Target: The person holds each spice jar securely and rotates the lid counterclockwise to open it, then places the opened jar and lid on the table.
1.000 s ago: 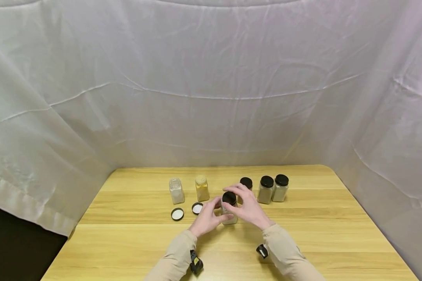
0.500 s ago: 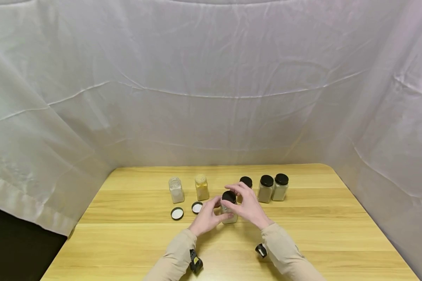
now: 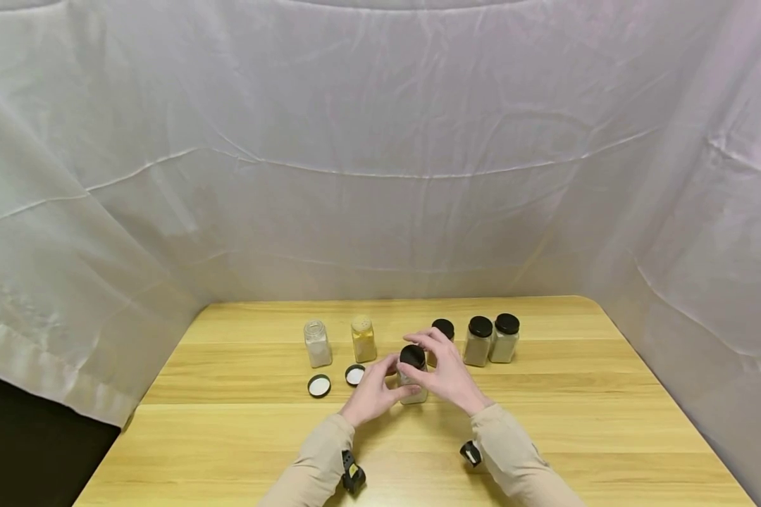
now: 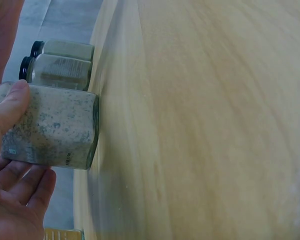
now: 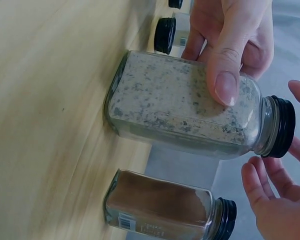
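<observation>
In the head view my left hand [image 3: 370,394] grips the body of a square glass jar [image 5: 165,102] that stands on the table. Pale contents with dark flecks fill most of it, as both wrist views show. The left thumb lies along one face, with the fingers behind. My right hand [image 3: 449,377] curls its thumb and fingers around the jar's black lid [image 5: 281,127], which sits on the neck. In the right wrist view, one fingertip stands slightly off the lid and others are close against its edge.
An uncapped jar of white contents [image 3: 318,350] and a yellow one with a shaker top [image 3: 364,341] stand to the left. Two black caps [image 3: 319,386] lie before them, white insides up. Three black-lidded jars [image 3: 478,345] stand right, one with brown powder [image 5: 157,200].
Both hands stay around the same jar, with only very slight shifts of the right fingers at the lid. The other jars and caps have not moved.
</observation>
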A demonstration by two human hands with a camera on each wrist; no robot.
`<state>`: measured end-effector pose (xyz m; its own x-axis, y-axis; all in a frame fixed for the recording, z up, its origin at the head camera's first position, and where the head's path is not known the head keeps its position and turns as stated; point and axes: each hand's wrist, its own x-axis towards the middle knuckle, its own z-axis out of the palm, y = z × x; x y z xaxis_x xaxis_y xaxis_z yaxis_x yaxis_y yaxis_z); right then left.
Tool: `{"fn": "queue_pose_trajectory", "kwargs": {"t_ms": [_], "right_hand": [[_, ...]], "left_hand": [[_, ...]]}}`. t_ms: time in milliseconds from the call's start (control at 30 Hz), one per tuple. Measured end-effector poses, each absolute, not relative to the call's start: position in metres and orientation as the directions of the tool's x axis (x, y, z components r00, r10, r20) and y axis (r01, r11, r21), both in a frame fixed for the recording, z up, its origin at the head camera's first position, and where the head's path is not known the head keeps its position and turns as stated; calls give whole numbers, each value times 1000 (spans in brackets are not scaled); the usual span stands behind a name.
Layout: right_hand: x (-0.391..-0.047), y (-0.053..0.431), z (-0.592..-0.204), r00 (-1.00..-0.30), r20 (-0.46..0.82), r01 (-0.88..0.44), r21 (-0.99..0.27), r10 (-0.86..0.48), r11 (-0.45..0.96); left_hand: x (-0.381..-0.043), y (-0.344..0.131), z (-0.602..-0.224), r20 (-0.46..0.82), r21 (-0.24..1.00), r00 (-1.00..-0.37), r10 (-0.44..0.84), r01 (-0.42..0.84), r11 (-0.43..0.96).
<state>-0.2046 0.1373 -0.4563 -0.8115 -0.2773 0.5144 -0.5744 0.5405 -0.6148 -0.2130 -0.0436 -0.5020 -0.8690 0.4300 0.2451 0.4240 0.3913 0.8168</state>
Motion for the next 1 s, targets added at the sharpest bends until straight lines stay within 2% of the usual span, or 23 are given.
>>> {"fn": "queue_pose_trajectory", "kwargs": {"t_ms": [233, 633, 800, 1000], "right_hand": [[-204, 137, -457, -847, 484, -515, -642, -222, 568], [-204, 138, -454, -802, 523, -582, -572, -289, 578], [-203, 139, -455, -810, 501, -574, -572, -305, 586], [-203, 138, -457, -827, 498, -546, -602, -260, 583]], "left_hand": [[-212, -44, -501, 241, 818, -870, 429, 420, 392], [-213, -44, -500, 256, 816, -861, 439, 436, 380], [-213, -44, -501, 249, 815, -866, 434, 430, 389], [-213, -44, -501, 240, 815, -871, 428, 420, 398]]}}
